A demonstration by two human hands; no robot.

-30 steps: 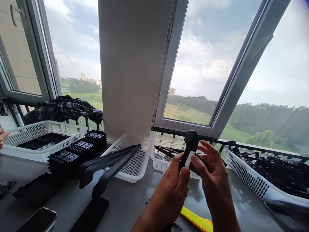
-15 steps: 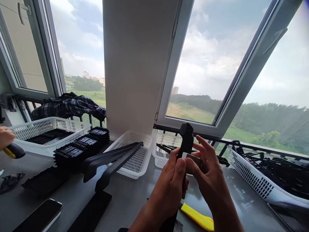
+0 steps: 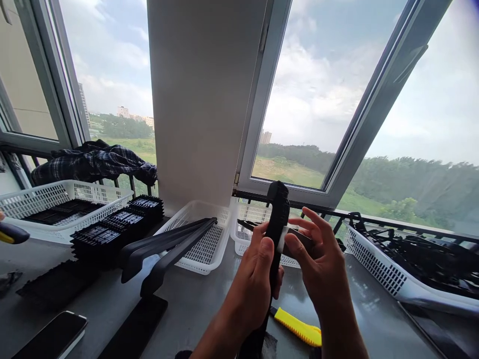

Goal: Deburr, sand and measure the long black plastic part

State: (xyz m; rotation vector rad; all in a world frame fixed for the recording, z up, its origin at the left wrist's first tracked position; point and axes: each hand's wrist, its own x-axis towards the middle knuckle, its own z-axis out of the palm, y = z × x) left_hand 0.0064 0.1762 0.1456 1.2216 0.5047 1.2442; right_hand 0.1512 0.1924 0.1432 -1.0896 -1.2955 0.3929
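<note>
Head camera view: a grey tabletop (image 3: 187, 309) in front of windows. At the far left edge, a sliver of another person's hand (image 3: 1, 216) shows by a dark tool (image 3: 17, 233) with a yellow patch; how its fingers sit cannot be told. Next comes a white basket (image 3: 116, 202) with flat black panels inside, and behind it a dark plaid cloth (image 3: 93, 162) lies bunched over a railing. Beside the basket stands a row of black gridded parts (image 3: 112, 232). Nearer the viewer are a phone (image 3: 52, 336), lying face up, and a flat black strip (image 3: 134, 331). Long black bars (image 3: 160, 279) reach into a second white basket (image 3: 215, 264), their thick ends jutting out toward the viewer. Right of centre, the person's left hand (image 3: 249, 279) is closed around a long black piece (image 3: 279, 212), raised above the table and nearly upright, its curved top end free. Just right of it, the right hand (image 3: 322, 264) pinches a dark flat piece (image 3: 304, 240) between thumb and fingers, other fingers spread; its white end meets the black piece. Behind the hands sits a third basket (image 3: 242, 242). Below them lies a yellow-handled tool (image 3: 297, 326). Far right, another white basket (image 3: 396, 281) is heaped with black parts.
</note>
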